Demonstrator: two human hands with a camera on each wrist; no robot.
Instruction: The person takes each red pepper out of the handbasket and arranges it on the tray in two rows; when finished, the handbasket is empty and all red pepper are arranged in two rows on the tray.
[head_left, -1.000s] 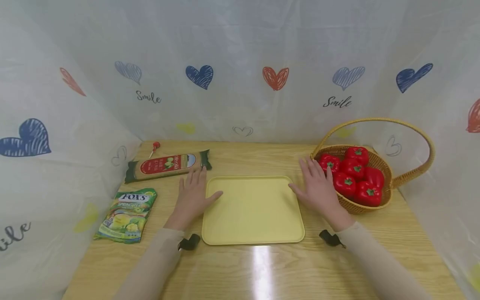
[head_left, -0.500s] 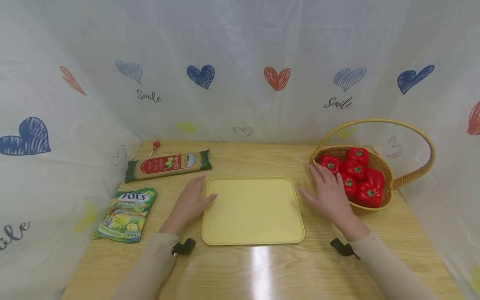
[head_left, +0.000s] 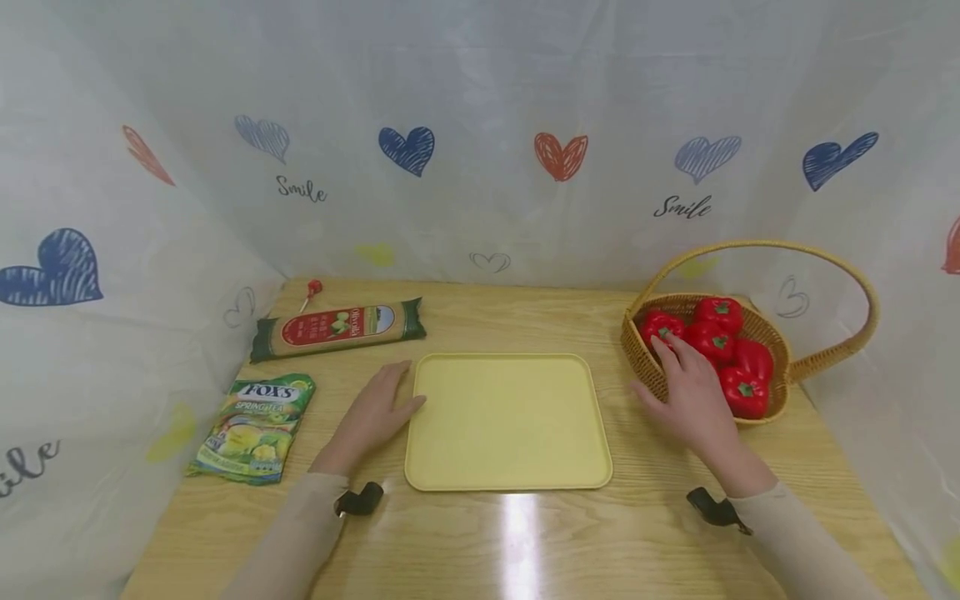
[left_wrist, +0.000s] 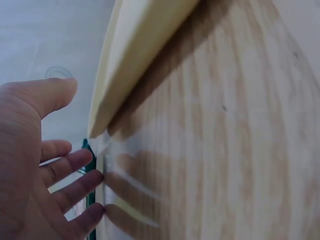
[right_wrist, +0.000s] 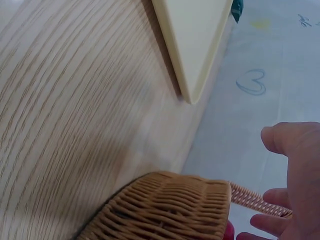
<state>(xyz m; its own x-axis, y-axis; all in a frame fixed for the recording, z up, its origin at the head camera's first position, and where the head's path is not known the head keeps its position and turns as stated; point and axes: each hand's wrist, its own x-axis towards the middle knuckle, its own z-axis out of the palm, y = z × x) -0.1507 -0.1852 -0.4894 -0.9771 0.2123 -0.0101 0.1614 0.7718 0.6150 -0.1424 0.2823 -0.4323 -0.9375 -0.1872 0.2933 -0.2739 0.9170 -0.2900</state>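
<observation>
Red peppers (head_left: 713, 342) lie just beside the spread right hand (head_left: 693, 402), the left hand (head_left: 372, 417) also spread.

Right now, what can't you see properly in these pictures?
Head view: inside of the basket, partly hidden by the right hand.
Head view: smallest print on the green bag, too small to read.
Left wrist view: most of the tray, cut off by the top edge.
Right wrist view: nearly all the peppers, hidden behind the basket's side or below the bottom edge.
</observation>
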